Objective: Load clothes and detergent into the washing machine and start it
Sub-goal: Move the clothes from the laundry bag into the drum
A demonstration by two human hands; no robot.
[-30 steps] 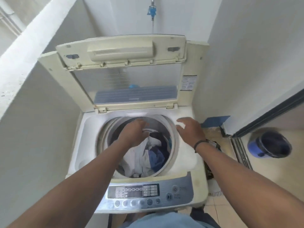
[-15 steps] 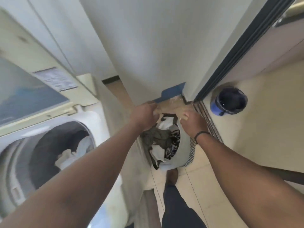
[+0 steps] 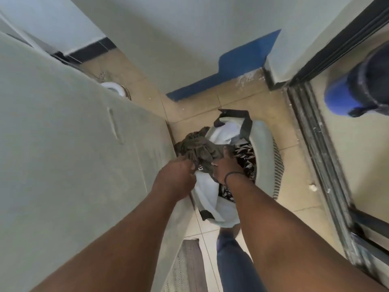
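Both hands reach down into a pale laundry basket (image 3: 266, 148) that stands on the tiled floor (image 3: 299, 192), just beside the side panel of the washing machine (image 3: 73, 154). The left hand (image 3: 176, 175) has its fingers curled round the near edge of an olive-brown garment (image 3: 197, 147), and the right hand (image 3: 226, 166), a dark band at its wrist, pinches the same garment from the basket's far side. The garment lies bunched on top of the load, touching the machine's panel. Beneath it in the basket lie a white cloth (image 3: 207, 190) and a black-and-white patterned piece (image 3: 246, 157). A blue bucket (image 3: 345, 95) stands well apart from the basket, beyond a dark door track (image 3: 315, 144). A grey mat (image 3: 187, 264) lies near the basket, against the machine's foot.
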